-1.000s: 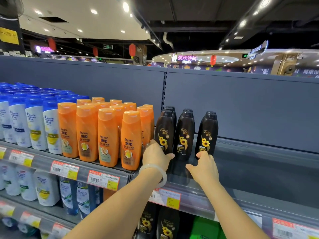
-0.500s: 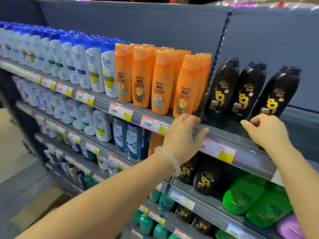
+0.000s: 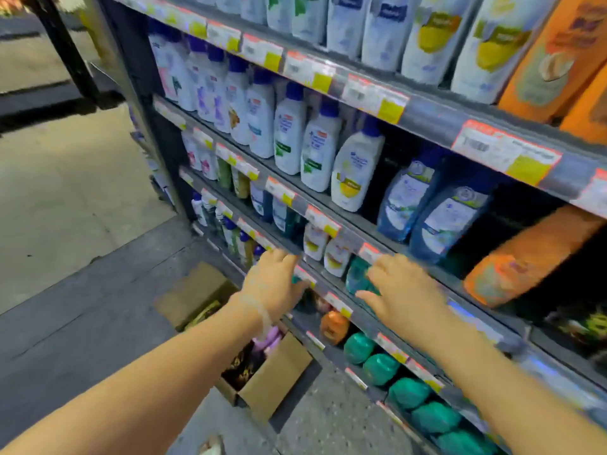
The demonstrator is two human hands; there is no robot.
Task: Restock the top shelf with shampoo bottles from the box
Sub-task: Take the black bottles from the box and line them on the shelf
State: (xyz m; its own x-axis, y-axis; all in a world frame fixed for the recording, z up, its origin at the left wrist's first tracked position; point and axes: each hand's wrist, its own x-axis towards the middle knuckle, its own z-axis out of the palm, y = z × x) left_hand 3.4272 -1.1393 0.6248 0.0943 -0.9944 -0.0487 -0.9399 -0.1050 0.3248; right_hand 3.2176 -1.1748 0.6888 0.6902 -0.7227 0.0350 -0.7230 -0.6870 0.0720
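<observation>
An open cardboard box (image 3: 262,382) stands on the floor at the foot of the shelving, with dark bottles (image 3: 241,367) inside, partly hidden by my left arm. My left hand (image 3: 274,284) hangs above the box in front of a lower shelf edge, fingers loosely curled, holding nothing. My right hand (image 3: 399,292) is beside it to the right, fingers spread, empty. The top shelf edge (image 3: 437,118) runs across the upper right, with white bottles (image 3: 427,37) and orange bottles (image 3: 555,57) standing on it. The frame is blurred.
Lower shelves hold white and blue bottles (image 3: 289,136), dark blue pouches (image 3: 440,218), an orange bottle lying sideways (image 3: 525,257) and green bottles (image 3: 381,369) near the floor. Grey and beige floor (image 3: 82,241) stretches to the left. A dark post (image 3: 62,44) stands at the upper left.
My view has swung down from the top shelf to the lower shelves and floor. Both hands have dropped from the top shelf edge toward the box, empty.
</observation>
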